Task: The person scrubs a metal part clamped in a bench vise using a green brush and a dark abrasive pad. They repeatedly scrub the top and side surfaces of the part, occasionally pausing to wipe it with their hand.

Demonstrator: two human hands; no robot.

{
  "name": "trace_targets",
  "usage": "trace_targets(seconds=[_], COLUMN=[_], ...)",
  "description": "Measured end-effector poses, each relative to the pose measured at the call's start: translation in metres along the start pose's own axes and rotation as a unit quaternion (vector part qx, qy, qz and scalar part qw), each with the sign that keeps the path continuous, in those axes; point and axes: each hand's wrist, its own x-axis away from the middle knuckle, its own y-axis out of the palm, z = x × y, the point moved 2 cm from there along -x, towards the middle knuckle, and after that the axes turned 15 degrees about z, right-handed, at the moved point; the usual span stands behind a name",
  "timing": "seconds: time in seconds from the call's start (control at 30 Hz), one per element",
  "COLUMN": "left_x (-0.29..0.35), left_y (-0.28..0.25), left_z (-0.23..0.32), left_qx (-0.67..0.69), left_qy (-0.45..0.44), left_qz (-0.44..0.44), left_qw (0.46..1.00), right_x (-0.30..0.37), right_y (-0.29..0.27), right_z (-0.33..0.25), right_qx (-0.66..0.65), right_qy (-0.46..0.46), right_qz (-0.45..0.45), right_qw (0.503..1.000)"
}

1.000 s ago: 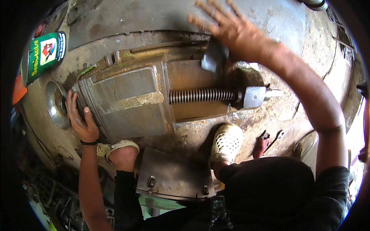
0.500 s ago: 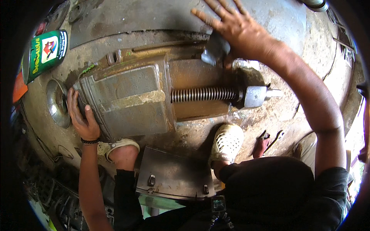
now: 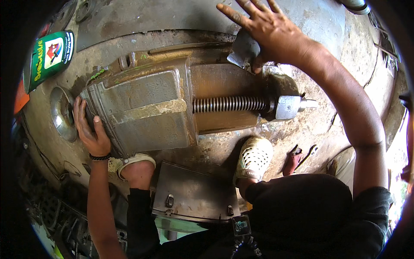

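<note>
A big machine vise [image 3: 146, 110] lies across the floor in front of me, its threaded screw [image 3: 230, 104] bare and ending in a metal block [image 3: 287, 107] on the right. Flat against the vise's left end rests my left hand [image 3: 91, 131], fingers stretched and holding nothing. Over the vise's far side reaches my right hand [image 3: 274, 36], its fingers spread wide. Between its thumb and palm is a bent dark grey sheet [image 3: 244, 49], perhaps sandpaper. The sheet's lower edge is by the vise's far rail; what lies under the palm is hidden.
A shiny metal bowl [image 3: 63, 114] and a green paint tin [image 3: 49, 60] are at the left. A metal plate [image 3: 164, 17] lies at the back. Nearer me are a metal box with latches [image 3: 194, 190], my shoes [image 3: 253, 159] and a red-handled tool [image 3: 293, 162].
My right hand has shifted very slightly right and nearer to me, and the grey sheet's bend shows differently. The left hand stays on the vise's end.
</note>
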Motion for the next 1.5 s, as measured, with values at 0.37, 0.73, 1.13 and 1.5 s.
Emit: trace_targets(seconds=[0.37,0.73,1.13,1.5], left_x=[-0.001,-0.001,-0.001,-0.001], left_y=[0.000,0.000,0.001,0.001], left_z=[0.000,0.000,-0.001,0.002], left_qx=[0.005,0.012,0.008,0.012], left_qy=[0.001,-0.011,-0.005,0.001], left_qz=[0.018,0.010,0.019,0.011], left_qw=[1.000,1.000,1.000,1.000], right_x=[0.013,0.020,-0.001,-0.013], right_y=[0.008,0.029,-0.003,0.011], right_z=[-0.001,0.000,-0.021,-0.034], right_qx=[-0.127,-0.168,-0.190,-0.173], right_qy=[-0.037,0.059,-0.031,-0.013], right_qz=[0.052,0.065,0.002,0.040], right_qw=[0.990,0.982,0.981,0.984])
